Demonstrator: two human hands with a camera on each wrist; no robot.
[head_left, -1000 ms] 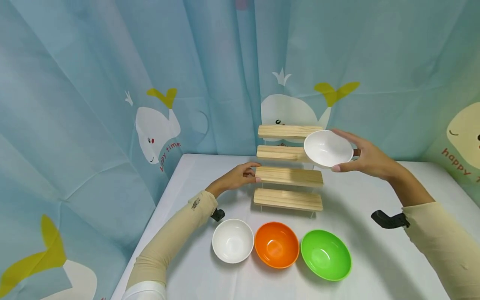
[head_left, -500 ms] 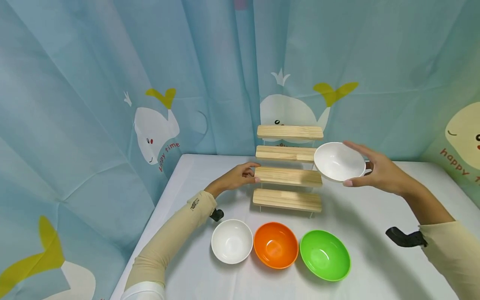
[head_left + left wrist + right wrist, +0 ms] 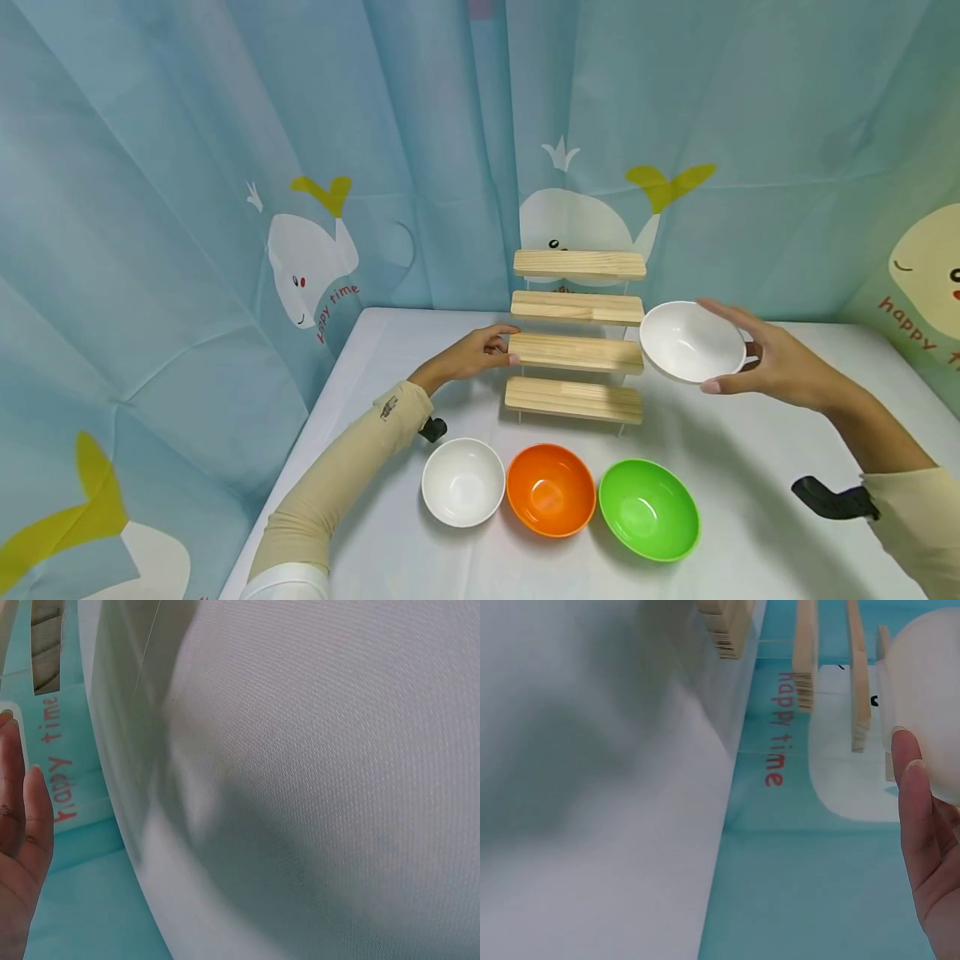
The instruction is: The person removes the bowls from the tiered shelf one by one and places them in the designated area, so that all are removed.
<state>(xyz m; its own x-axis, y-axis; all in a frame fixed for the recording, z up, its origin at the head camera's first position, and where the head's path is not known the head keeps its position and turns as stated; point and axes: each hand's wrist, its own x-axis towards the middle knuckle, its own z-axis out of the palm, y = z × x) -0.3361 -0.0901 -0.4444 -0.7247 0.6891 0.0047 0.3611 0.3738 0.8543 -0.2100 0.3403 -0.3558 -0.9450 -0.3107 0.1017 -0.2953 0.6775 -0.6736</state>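
Observation:
In the head view my right hand (image 3: 783,367) holds a white bowl (image 3: 688,340) in the air, just off the right end of the wooden tiered rack (image 3: 577,353). Thumb and fingers pinch the bowl's right side, its opening towards me. The right wrist view shows the same bowl (image 3: 934,697) from outside, with fingertips (image 3: 909,750) against it. My left hand (image 3: 472,353) pinches the left end of the rack's second step from the bottom. In the left wrist view only part of the left hand (image 3: 22,840) shows, at the left edge.
In front of the rack a second white bowl (image 3: 464,482), an orange bowl (image 3: 551,490) and a green bowl (image 3: 649,510) stand in a row on the white tabletop (image 3: 757,533). A blue curtain (image 3: 450,167) with whale prints hangs behind the table.
My right hand has carried the white bowl down and to the right, away from the rack's upper steps. The left hand keeps its place on the rack.

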